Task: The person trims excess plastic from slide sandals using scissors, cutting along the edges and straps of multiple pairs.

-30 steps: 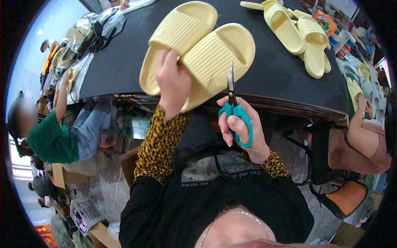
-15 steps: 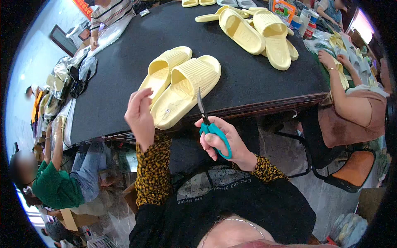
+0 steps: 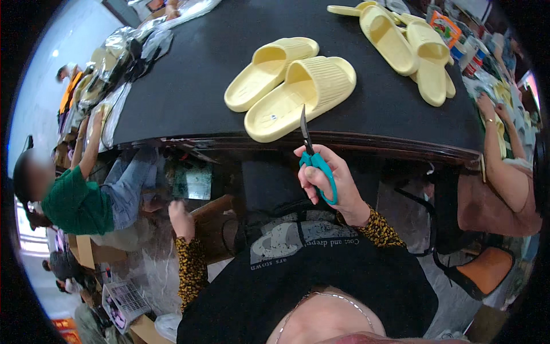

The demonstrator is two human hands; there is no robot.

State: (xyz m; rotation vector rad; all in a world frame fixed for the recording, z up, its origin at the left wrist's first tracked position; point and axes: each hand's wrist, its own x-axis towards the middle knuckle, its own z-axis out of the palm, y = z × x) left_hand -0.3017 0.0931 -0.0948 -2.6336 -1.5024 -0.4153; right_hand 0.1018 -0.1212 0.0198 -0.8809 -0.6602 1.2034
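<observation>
Two pale yellow slippers (image 3: 292,86) lie side by side near the front edge of the black table (image 3: 189,86), soles down and touching along their inner sides, with no hand on them. Going from the left: a person in a green top (image 3: 77,200) sits at the table's left end with one arm raised to its edge, beside a heap of clear plastic bags (image 3: 123,57). Next, below the table edge, the left hand (image 3: 182,221) hangs low in front of the lap, its leopard-print sleeve (image 3: 192,269) beneath it; the fingers are loosely curled and hold nothing, touching no tool. Just right of the middle, the right hand (image 3: 332,183) is closed around the teal handles of a pair of scissors (image 3: 314,152), whose dark blades are together and point up, the tip reaching the front edge of the nearer slipper in the picture; whether it touches the slipper cannot be told. Farther right and back on the table lies another group of yellow slippers (image 3: 407,49), well apart from the first pair. At the right rim, another person's forearm (image 3: 504,166) rests against the table's end.
</observation>
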